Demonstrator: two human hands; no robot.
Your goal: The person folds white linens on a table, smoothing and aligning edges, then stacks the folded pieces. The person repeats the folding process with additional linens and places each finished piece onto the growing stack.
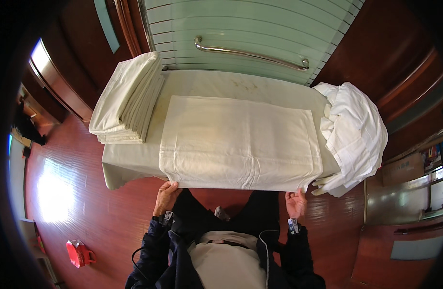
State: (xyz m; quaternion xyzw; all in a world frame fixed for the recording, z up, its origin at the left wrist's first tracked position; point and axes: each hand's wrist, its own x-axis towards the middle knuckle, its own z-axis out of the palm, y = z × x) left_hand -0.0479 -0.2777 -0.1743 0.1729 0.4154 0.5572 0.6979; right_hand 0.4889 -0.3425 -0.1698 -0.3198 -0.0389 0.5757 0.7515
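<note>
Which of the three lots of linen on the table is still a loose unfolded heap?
The white heap of linen at the table's right end; the left stack is folded, and the middle sheet lies flat.

Table (135, 164), cloth-draped: flat folded sheet (241, 144) at centre, near edge overhanging the front. Stack of folded linen (127, 98) at the left end. Loose heap of linen (356, 132) at the right end, spilling over the side. Grab rail (250, 54) behind the table, apparently on a door.

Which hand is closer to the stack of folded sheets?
Left. The left hand grips the spread sheet's near left corner, just below the stack. The right hand holds the far corner, near the crumpled pile.
</note>
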